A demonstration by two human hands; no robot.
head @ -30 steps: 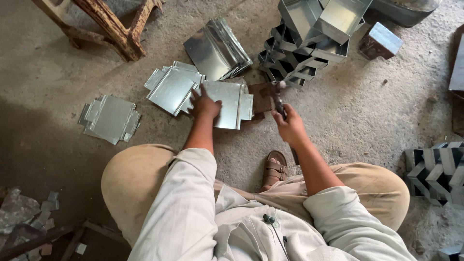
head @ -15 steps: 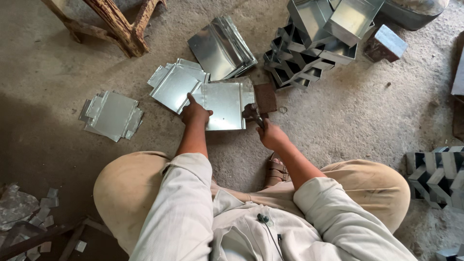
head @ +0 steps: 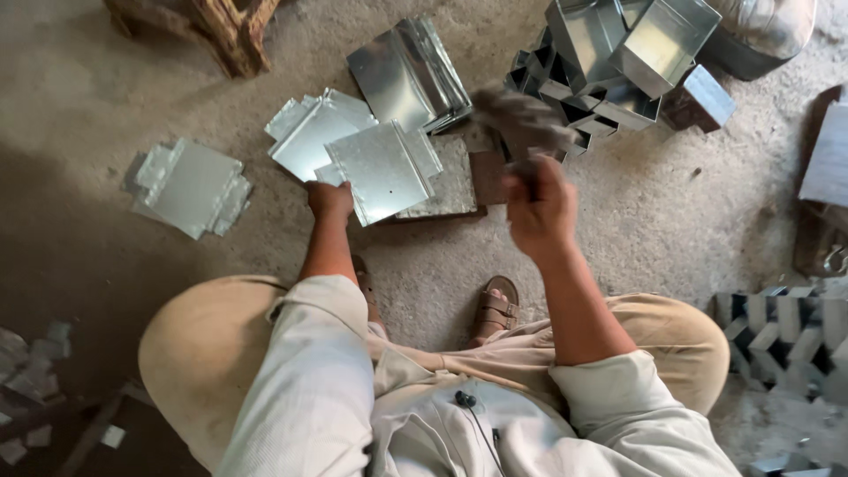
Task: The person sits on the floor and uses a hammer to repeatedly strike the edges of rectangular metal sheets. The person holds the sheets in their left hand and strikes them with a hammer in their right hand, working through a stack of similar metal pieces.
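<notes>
Metal sheet stack (head: 190,185) is lying on floor (head: 106,106) far left. Left hand (head: 329,200) is gripping metal sheet (head: 380,170) at its edge, over a flat block (head: 446,181). Right hand (head: 539,208) is raised, closed around a blurred hammer (head: 521,119). Metal boxes (head: 618,53) are piled right.

A rough, dusty grey concrete floor (head: 671,221) fills the frame, brighter toward the upper right and shadowed at the lower left. A weathered brown wooden stool's legs (head: 225,26) stand at the upper left edge.
</notes>
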